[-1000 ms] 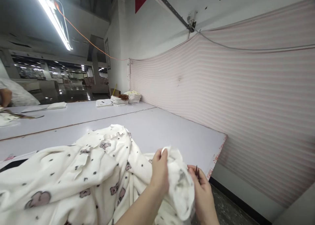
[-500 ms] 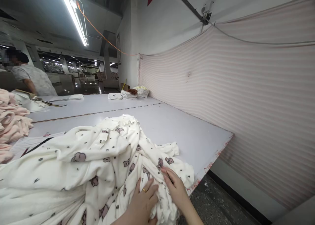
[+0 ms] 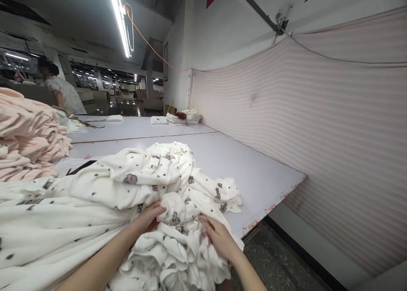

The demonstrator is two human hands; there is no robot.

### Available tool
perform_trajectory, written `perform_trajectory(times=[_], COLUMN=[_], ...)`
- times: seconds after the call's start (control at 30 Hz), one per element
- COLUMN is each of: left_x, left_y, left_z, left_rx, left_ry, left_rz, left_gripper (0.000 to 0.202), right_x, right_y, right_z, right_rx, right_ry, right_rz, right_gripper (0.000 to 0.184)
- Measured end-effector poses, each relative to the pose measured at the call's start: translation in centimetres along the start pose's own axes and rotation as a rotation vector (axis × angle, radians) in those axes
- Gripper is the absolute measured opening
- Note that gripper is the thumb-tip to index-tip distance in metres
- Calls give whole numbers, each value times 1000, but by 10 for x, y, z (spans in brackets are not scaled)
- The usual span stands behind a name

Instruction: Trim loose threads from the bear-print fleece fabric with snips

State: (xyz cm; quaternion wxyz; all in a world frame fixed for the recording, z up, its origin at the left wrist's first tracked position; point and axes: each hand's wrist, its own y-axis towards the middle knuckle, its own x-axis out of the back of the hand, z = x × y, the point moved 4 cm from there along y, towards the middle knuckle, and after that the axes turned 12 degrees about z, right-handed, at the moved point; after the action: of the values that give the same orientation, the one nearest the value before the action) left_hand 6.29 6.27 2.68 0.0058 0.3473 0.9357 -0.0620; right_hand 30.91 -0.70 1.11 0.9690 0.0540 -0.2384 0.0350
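A large heap of soft white cloth (image 3: 104,202), printed with brownish-pink animal figures and small dark marks, covers the near part of the table. Whether it is one piece or several garments I cannot tell. My left hand (image 3: 154,214) grips a bunched fold near the heap's middle, its fingers mostly hidden under the cloth. On the fold's right side, my right hand (image 3: 219,236) has its fingers curled into the same cloth. Ruffled edges gather below and between both hands, towards the table's near edge.
A pile of pink cloth (image 3: 28,134) stands at left, beside a paper sheet (image 3: 63,166). Folded stacks (image 3: 176,119) lie at the far edge of the table (image 3: 254,172). A striped sheet (image 3: 302,113) hangs at right. A person (image 3: 66,93) stands far left.
My left hand has moved left and up, from lying on the cloth to gripping a fold. The cloth between my hands is now lifted and bunched. The view has shifted left.
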Motion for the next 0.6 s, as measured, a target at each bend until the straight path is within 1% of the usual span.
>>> perform_trajectory(times=[0.03, 0.07, 0.17, 0.2, 0.23, 0.27, 0.3, 0.37, 0.4, 0.43, 0.47, 0.5, 0.53, 0.57, 0.6], left_x=[-1, -1, -3, -4, -7, -12, -20, -44, -60, -76, -87, -92, -88, -75, -53], left_y=[3, 4, 0, -5, -11, -17, -22, -30, -30, -30, -30, -30, -32, -38, -48], left_z=[0, 0, -9, -13, -15, -16, -16, -13, -11, -9, -9, -11, -16, -25, -35], left_rx=[-9, -18, -20, -6, 20, 61, 111, 224, 265, 289, 304, 306, 297, 277, 244], left_ry=[-27, -43, -43, -39, -11, 53, 139, 414, 520, 606, 642, 647, 648, 645, 648], left_rz=[-13, -23, -26, -23, -18, -12, 1, 67, 142, 242, 326, 362, 336, 239, 85], left_gripper=[33, 36, 42, 44, 47, 52, 56, 61, 65, 74, 79, 78, 71, 60, 47], right_x=[5, 16, 62, 74, 82, 84, 81, 63, 50, 37, 24, 10, -4, -21, -37], right_y=[5, 13, 31, 32, 30, 25, 18, 3, -2, -6, -8, -8, -6, -3, 2], right_z=[-5, -11, -25, -25, -23, -19, -12, 6, 16, 26, 34, 39, 39, 34, 26], right_rx=[-17, -41, -74, -73, -69, -64, -58, -32, -18, 19, 61, 82, 66, 22, -11], right_ry=[-8, -17, -27, -24, -15, -2, 19, 78, 127, 214, 247, 284, 347, 413, 465], right_rz=[-36, -81, -173, -183, -178, -158, -122, -31, 11, 33, 13, 2, -8, 16, 57], right_gripper=[30, 29, 30, 32, 34, 36, 38, 40, 42, 41, 38, 37, 37, 40, 46])
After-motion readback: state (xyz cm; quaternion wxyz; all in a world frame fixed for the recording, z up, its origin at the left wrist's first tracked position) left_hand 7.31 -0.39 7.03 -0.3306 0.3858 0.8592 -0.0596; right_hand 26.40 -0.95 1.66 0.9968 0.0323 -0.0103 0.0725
